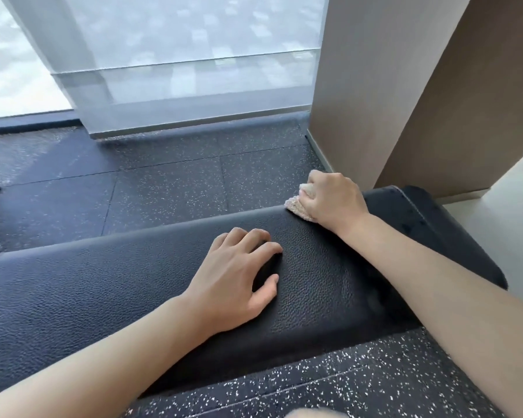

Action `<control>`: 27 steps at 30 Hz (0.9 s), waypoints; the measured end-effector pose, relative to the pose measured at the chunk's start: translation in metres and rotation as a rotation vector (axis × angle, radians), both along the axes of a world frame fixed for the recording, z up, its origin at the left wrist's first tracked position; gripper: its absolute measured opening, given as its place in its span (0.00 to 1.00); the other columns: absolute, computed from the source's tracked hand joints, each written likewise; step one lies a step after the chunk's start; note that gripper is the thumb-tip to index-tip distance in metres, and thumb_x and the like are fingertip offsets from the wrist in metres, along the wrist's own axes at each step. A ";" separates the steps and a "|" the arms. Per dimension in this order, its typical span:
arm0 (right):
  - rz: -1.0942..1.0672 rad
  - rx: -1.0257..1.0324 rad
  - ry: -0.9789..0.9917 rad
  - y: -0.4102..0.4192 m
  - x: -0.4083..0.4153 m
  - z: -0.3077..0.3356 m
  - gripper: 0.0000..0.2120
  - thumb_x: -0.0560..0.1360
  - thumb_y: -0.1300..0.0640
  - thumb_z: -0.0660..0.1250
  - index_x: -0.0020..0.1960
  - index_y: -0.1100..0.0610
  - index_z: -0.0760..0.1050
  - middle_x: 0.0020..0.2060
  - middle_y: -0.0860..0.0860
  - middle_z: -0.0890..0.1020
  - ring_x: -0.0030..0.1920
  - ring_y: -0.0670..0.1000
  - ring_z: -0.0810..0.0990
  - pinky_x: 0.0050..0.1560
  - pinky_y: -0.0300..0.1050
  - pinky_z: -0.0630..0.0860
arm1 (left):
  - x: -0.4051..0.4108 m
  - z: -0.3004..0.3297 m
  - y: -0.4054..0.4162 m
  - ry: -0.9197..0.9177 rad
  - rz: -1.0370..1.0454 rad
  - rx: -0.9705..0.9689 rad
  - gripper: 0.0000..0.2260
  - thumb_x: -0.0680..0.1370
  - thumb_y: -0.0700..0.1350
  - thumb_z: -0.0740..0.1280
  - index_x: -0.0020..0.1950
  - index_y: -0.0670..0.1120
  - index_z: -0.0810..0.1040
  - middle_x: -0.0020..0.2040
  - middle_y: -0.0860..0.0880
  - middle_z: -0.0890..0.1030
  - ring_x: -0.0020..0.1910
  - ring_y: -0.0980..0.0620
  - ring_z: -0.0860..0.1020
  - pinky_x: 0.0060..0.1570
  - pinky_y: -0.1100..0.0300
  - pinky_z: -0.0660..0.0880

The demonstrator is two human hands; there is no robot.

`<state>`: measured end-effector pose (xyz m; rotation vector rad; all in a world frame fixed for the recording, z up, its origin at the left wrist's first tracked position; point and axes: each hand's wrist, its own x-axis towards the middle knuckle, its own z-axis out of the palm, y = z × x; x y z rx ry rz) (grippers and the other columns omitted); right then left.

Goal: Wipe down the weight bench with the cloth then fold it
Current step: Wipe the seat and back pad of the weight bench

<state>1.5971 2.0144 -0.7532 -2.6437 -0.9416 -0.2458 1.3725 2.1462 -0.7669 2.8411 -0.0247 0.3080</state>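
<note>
The weight bench is a long black pad of grained leather that runs across the head view from the left edge to the right. My left hand rests flat on the middle of the pad, fingers slightly apart, holding nothing. My right hand is at the pad's far edge on the right, closed on a small beige cloth. The cloth is bunched under the fingers and pressed against the pad's edge; most of it is hidden by the hand.
Black speckled rubber floor tiles lie beyond and in front of the bench. A brown pillar stands close behind my right hand. A window with a grey roller blind fills the back. Pale flooring shows at the right.
</note>
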 end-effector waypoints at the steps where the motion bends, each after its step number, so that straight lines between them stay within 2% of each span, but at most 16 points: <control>1: -0.013 0.005 -0.003 0.001 0.000 -0.001 0.12 0.78 0.48 0.65 0.46 0.57 0.74 0.43 0.59 0.83 0.46 0.64 0.81 0.42 0.51 0.71 | 0.002 0.000 0.000 -0.016 -0.006 0.001 0.17 0.78 0.58 0.64 0.66 0.56 0.76 0.63 0.57 0.74 0.58 0.51 0.71 0.63 0.50 0.70; 5: -0.036 0.005 -0.023 0.000 -0.006 0.000 0.13 0.79 0.47 0.65 0.46 0.57 0.74 0.42 0.58 0.83 0.47 0.64 0.81 0.42 0.50 0.69 | 0.019 0.000 0.000 -0.041 -0.052 -0.026 0.16 0.76 0.58 0.65 0.62 0.56 0.76 0.60 0.58 0.74 0.57 0.51 0.71 0.59 0.49 0.71; 10: -0.055 0.010 -0.061 -0.021 -0.032 0.001 0.14 0.78 0.47 0.66 0.42 0.55 0.71 0.38 0.54 0.82 0.43 0.62 0.81 0.38 0.49 0.64 | 0.052 0.007 0.013 0.037 -0.282 -0.055 0.18 0.76 0.59 0.63 0.66 0.61 0.76 0.65 0.60 0.73 0.67 0.55 0.69 0.69 0.53 0.67; 12: -0.073 0.023 -0.070 -0.042 -0.057 -0.002 0.15 0.77 0.46 0.68 0.38 0.52 0.67 0.33 0.49 0.77 0.39 0.60 0.80 0.36 0.48 0.64 | 0.059 0.007 0.019 0.040 -0.354 -0.033 0.18 0.76 0.60 0.64 0.66 0.62 0.76 0.66 0.62 0.73 0.67 0.57 0.69 0.69 0.56 0.66; 14: -0.093 0.049 -0.059 -0.067 -0.091 -0.003 0.20 0.76 0.45 0.69 0.36 0.49 0.60 0.28 0.45 0.69 0.33 0.52 0.74 0.34 0.46 0.61 | 0.062 0.007 0.025 0.033 -0.385 -0.051 0.18 0.76 0.61 0.65 0.66 0.63 0.76 0.65 0.63 0.73 0.67 0.58 0.69 0.68 0.56 0.67; 17: -0.122 0.079 -0.008 -0.102 -0.143 -0.001 0.21 0.76 0.43 0.66 0.35 0.44 0.54 0.29 0.44 0.65 0.32 0.46 0.67 0.34 0.41 0.58 | 0.078 0.010 0.027 0.069 -0.427 -0.094 0.19 0.75 0.63 0.65 0.65 0.64 0.78 0.66 0.64 0.73 0.67 0.59 0.69 0.68 0.52 0.70; 21: -0.111 0.088 -0.059 -0.117 -0.161 -0.006 0.19 0.76 0.45 0.67 0.38 0.47 0.57 0.29 0.43 0.65 0.32 0.48 0.65 0.31 0.39 0.64 | 0.102 0.011 0.017 0.092 -0.466 -0.139 0.20 0.72 0.65 0.65 0.63 0.64 0.79 0.67 0.65 0.73 0.65 0.59 0.70 0.68 0.49 0.70; 24: -0.139 0.028 -0.114 -0.099 -0.124 -0.005 0.19 0.76 0.46 0.69 0.36 0.51 0.62 0.30 0.48 0.71 0.32 0.53 0.73 0.31 0.48 0.70 | 0.107 0.004 0.014 0.091 -0.470 -0.188 0.20 0.72 0.65 0.64 0.62 0.65 0.80 0.68 0.66 0.73 0.67 0.60 0.68 0.70 0.48 0.68; 27: -0.223 -0.027 -0.061 -0.067 -0.066 0.001 0.14 0.77 0.46 0.67 0.39 0.54 0.71 0.35 0.51 0.80 0.40 0.61 0.79 0.38 0.51 0.74 | 0.104 -0.001 0.018 0.077 -0.465 -0.223 0.22 0.73 0.66 0.63 0.66 0.64 0.79 0.71 0.66 0.73 0.72 0.60 0.68 0.73 0.48 0.66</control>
